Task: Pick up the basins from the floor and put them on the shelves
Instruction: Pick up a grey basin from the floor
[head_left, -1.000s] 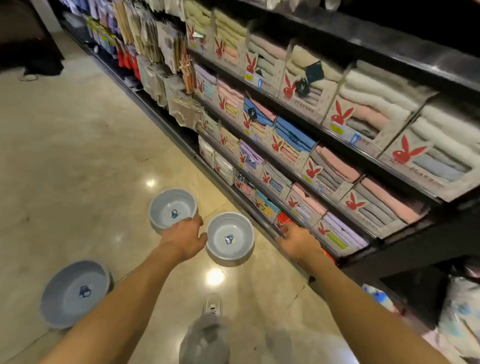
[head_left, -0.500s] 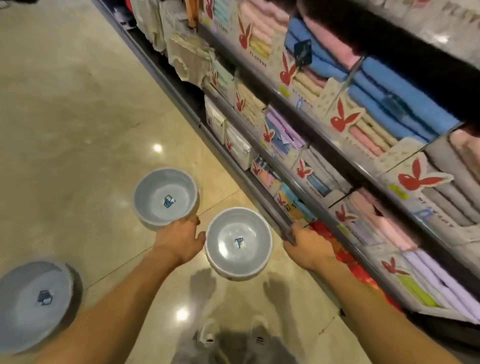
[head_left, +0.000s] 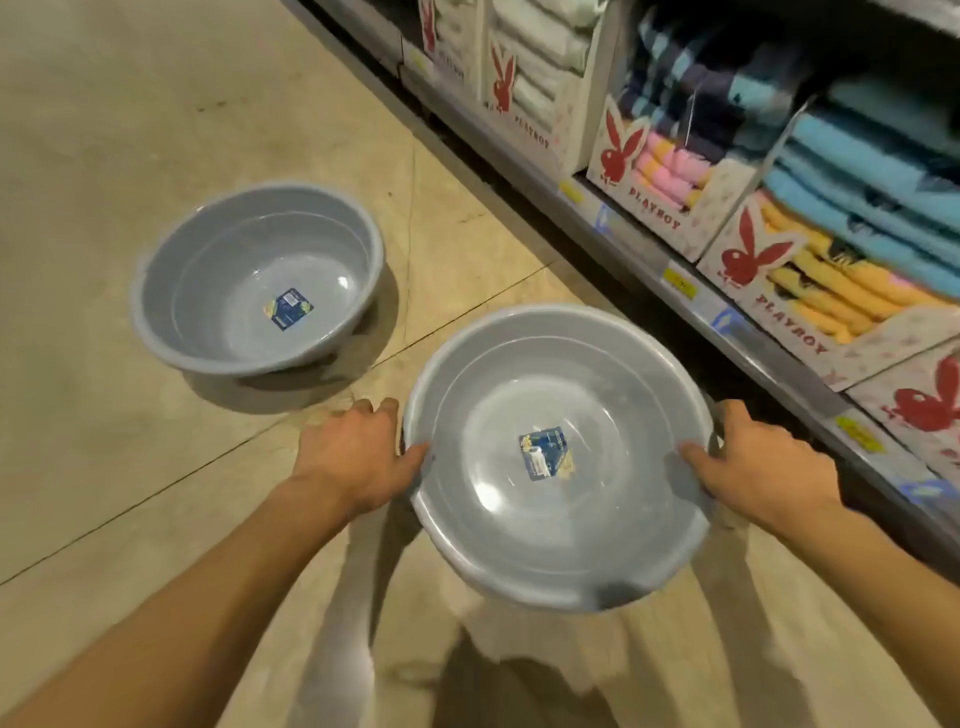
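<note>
A round grey plastic basin (head_left: 558, 460) with a blue label stuck to its inner bottom is being held by its rim between both hands, in front of the low metal shelf (head_left: 675, 270) that is running along the right. The left hand (head_left: 358, 460) is being clamped on the basin's left rim, thumb lying over the edge and fingers curled beneath. The right hand (head_left: 753, 465) is being closed on the opposite rim in the same manner, thumb on the inside wall. Whether the basin is being lifted clear of the beige tiled floor (head_left: 130, 130) cannot be told from this view. A second round grey plastic basin (head_left: 257, 278), also labelled inside, is being left upright on the floor, up and to the left of the held one and apart from it. On the shelf, cardboard boxes of folded towels (head_left: 841, 270) with red rabbit logos are being displayed.
</note>
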